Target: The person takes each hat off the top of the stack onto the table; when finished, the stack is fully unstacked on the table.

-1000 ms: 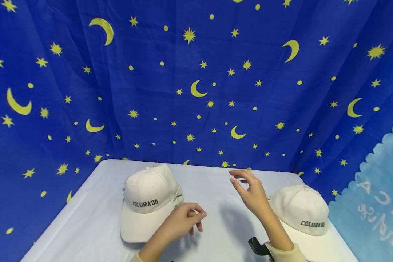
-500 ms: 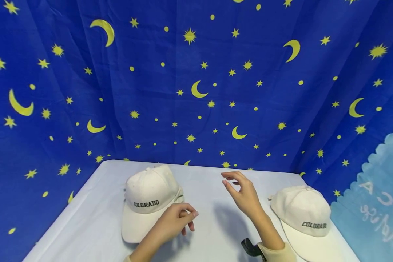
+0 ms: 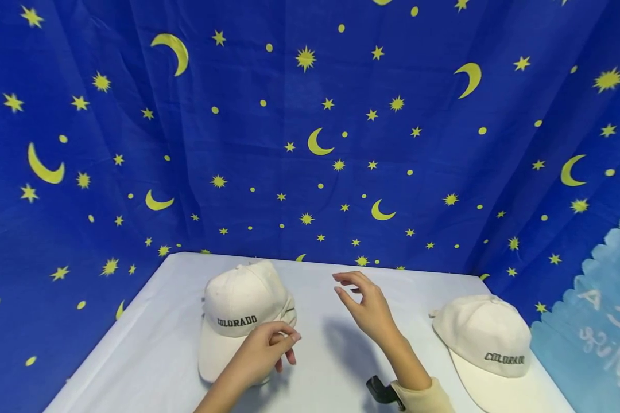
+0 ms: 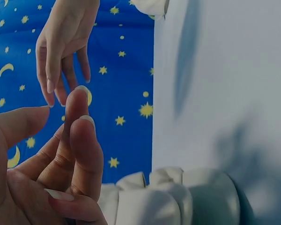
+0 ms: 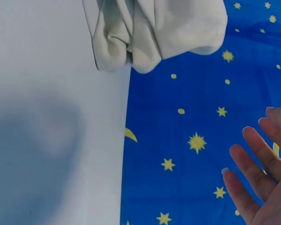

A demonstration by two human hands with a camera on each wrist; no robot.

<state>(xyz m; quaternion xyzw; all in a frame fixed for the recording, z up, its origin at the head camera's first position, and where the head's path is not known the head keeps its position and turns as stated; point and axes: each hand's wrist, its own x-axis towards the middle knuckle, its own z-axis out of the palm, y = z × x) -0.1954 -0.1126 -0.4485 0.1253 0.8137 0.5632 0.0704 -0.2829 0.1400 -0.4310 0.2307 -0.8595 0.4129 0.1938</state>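
Observation:
Two off-white baseball caps lettered COLORADO lie on the white table. The left cap point(image 3: 243, 298) faces forward; layered edges show at its back, and I cannot tell how many caps are there. The right cap point(image 3: 480, 332) has its brim towards the front right. My left hand point(image 3: 266, 350) hovers in front of the left cap and covers part of its brim, its fingers loosely bent round nothing. My right hand point(image 3: 369, 310) is raised between the caps, fingers spread in a relaxed curve, holding nothing. In the right wrist view the folded cap edges point(image 5: 154, 33) appear above the fingers point(image 5: 257, 164).
A white cloth point(image 3: 310, 298) covers the table. Behind it hangs a blue curtain point(image 3: 248, 143) with yellow moons and stars. A light-blue lettered cloth point(image 3: 604, 321) hangs at the right. A black wrist mount point(image 3: 384, 393) sticks out beside my right sleeve point(image 3: 421, 398).
Both my hands have drifted left, the left one further in front of the left cap, the right one away from the right cap. The head view has shifted slightly; the caps stay put.

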